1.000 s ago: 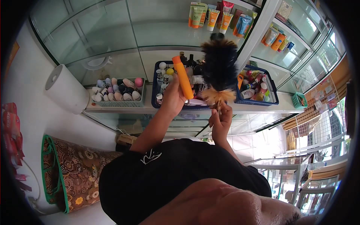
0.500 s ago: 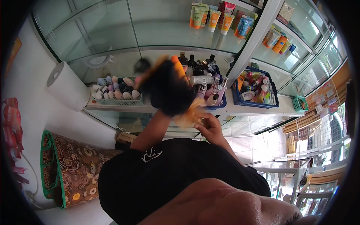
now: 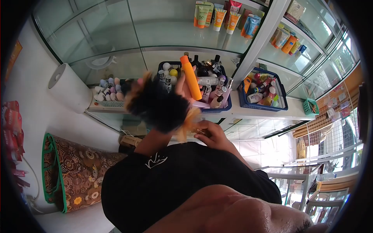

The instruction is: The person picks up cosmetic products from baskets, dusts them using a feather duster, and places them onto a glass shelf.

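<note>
An orange bottle point(image 3: 191, 79) is upright and slightly tilted in my left hand point(image 3: 184, 88), above a blue basket point(image 3: 228, 105) full of bottles. The dark head of a feather duster point(image 3: 157, 105), blurred by motion, covers my left wrist and part of the palm. My right hand point(image 3: 210, 133) grips the duster's handle near its tan feathers, in front of my chest. Behind the duster, a pale green basket point(image 3: 110, 104) of small rounded bottles is partly hidden.
A second blue basket point(image 3: 264, 107) with mixed bottles sits to the right, beside a small green basket point(image 3: 309, 107). Sunscreen tubes point(image 3: 219, 19) stand on the glass shelf above. At the left are a white cylinder point(image 3: 70, 89) and a patterned bag point(image 3: 83, 174).
The duster has swung from upright at the right to the left, across my left wrist, with my right hand moving left. The orange bottle stays in my left hand.
</note>
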Demonstrator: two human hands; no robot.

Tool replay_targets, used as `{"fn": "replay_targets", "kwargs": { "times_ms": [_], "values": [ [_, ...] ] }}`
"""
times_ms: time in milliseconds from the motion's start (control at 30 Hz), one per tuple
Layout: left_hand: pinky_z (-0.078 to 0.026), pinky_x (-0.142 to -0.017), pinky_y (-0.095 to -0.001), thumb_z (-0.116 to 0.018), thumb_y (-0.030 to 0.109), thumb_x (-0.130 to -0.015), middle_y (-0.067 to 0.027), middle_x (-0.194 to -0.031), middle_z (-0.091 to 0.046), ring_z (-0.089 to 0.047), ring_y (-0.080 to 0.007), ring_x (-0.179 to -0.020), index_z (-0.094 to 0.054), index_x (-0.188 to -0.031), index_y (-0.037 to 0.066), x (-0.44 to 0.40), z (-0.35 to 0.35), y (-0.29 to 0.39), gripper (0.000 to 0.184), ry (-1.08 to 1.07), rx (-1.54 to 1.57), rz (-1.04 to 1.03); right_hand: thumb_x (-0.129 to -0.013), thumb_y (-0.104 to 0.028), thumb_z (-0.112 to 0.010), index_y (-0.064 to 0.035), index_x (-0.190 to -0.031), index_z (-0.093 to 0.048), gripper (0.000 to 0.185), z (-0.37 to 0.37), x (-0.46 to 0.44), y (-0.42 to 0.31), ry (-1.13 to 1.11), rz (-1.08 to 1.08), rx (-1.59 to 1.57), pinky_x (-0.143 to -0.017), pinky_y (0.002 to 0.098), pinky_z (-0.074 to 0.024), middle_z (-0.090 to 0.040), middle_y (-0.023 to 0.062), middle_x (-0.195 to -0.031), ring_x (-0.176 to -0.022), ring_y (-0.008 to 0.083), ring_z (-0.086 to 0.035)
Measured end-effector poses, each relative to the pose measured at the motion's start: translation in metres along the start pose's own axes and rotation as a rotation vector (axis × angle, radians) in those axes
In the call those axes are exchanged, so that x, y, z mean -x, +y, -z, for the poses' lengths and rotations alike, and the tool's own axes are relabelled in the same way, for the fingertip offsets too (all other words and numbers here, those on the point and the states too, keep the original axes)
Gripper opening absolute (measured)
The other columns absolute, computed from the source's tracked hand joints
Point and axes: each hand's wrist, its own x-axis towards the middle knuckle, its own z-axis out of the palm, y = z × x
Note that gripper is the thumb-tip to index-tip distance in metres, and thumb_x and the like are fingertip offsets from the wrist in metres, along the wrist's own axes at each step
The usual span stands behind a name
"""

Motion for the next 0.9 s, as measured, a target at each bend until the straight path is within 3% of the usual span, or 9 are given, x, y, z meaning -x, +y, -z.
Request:
{"fn": "replay_targets", "kwargs": {
  "times_ms": [133,200,333,433,567,600,700,733,900],
  "values": [
    [-0.049,-0.079,-0.042,-0.047,0.046,-0.098,-0.0016,-0.099,-0.056,-0.057,-0.0179,-0.089,-0.044,-0.141,0.017,0.0,-0.004,-0.004,0.052,-0.031,0.009,0.001,-0.085,-0.003,-0.07,-0.004,-0.114,-0.056,0.032,0.005,-0.002,-0.005,0.021,0.062,-0.011,-0.071,0.026,-0.0497,-0.063,0.01,-0.103,-0.084,0.0156,-0.064],
    [-0.049,-0.078,-0.0422,-0.048,0.043,-0.098,-0.0016,-0.101,-0.057,-0.057,-0.0178,-0.089,-0.044,-0.142,0.016,0.0,-0.008,-0.011,0.051,0.07,-0.452,-0.183,-0.087,-0.002,-0.069,-0.0034,-0.116,-0.054,0.033,0.002,0.003,0.009,0.144,0.041,-0.113,-0.062,0.0227,-0.0471,-0.061,0.0085,-0.102,-0.073,0.0122,-0.059],
    [-0.05,-0.078,-0.0384,-0.046,0.04,-0.099,-0.0003,-0.105,-0.058,-0.057,-0.0149,-0.09,-0.044,-0.14,0.015,0.007,-0.038,-0.004,0.048,0.189,0.045,-0.047,-0.093,0.0,-0.057,-0.0052,-0.124,-0.044,0.034,0.01,0.005,0.016,0.547,-0.148,-0.35,-0.049,0.0183,-0.0389,-0.059,0.0099,-0.107,-0.059,0.0051,-0.047],
    [-0.049,-0.081,-0.0376,-0.044,0.042,-0.1,0.0001,-0.105,-0.058,-0.057,-0.0147,-0.091,-0.046,-0.138,0.016,0.005,-0.032,-0.002,0.046,0.101,-0.064,-0.045,-0.094,0.0,-0.056,-0.004,-0.128,-0.041,0.038,0.021,-0.003,0.007,0.753,-0.15,-0.467,-0.051,0.0171,-0.0381,-0.058,0.0081,-0.107,-0.062,0.0023,-0.046],
    [-0.045,-0.091,-0.0358,-0.048,0.04,-0.099,-0.0032,-0.111,-0.057,-0.055,-0.019,-0.097,-0.045,-0.138,0.011,0.001,-0.045,-0.004,0.049,0.187,0.005,-0.105,-0.095,0.0,-0.055,-0.0046,-0.129,-0.04,0.038,0.023,0.001,0.014,0.592,-0.151,-0.485,-0.056,0.0169,-0.0417,-0.058,0.0082,-0.109,-0.068,0.0036,-0.052],
    [-0.042,-0.095,-0.0348,-0.05,0.038,-0.098,-0.005,-0.114,-0.057,-0.054,-0.0207,-0.099,-0.045,-0.137,0.008,0.0,-0.05,-0.004,0.05,0.229,0.039,-0.136,-0.094,0.001,-0.057,-0.0051,-0.128,-0.043,0.038,0.018,-0.002,0.017,0.562,-0.121,-0.47,-0.068,0.0208,-0.048,-0.059,0.0094,-0.11,-0.085,0.0096,-0.06],
    [-0.039,-0.105,-0.0359,-0.049,0.025,-0.098,-0.003,-0.123,-0.057,-0.052,-0.0175,-0.116,-0.043,-0.139,0.009,-0.007,-0.009,-0.014,0.044,0.245,-0.732,-0.276,-0.092,0.004,-0.058,-0.0031,-0.126,-0.044,0.038,0.016,-0.004,0.015,0.261,0.016,-0.337,-0.072,0.0214,-0.0455,-0.059,0.009,-0.108,-0.082,0.0069,-0.057],
    [-0.039,-0.106,-0.0363,-0.048,0.023,-0.098,-0.0026,-0.124,-0.057,-0.052,-0.0171,-0.118,-0.043,-0.14,0.01,-0.009,-0.006,-0.015,0.044,0.23,-0.824,-0.308,-0.089,0.005,-0.062,-0.002,-0.124,-0.048,0.038,0.023,0.002,0.017,0.115,-0.077,-0.324,-0.085,0.0258,-0.0435,-0.059,0.0072,-0.11,-0.1,0.0093,-0.055],
    [-0.043,-0.103,-0.0383,-0.049,0.025,-0.098,-0.0022,-0.12,-0.058,-0.056,-0.017,-0.112,-0.043,-0.14,0.011,-0.015,-0.017,-0.014,0.044,0.104,-0.605,-0.44,-0.09,0.002,-0.062,-0.0028,-0.122,-0.048,0.035,0.028,-0.004,0.021,0.178,-0.108,-0.143,-0.067,0.0199,-0.0425,-0.061,0.006,-0.106,-0.077,0.0042,-0.053]
  ]
}}
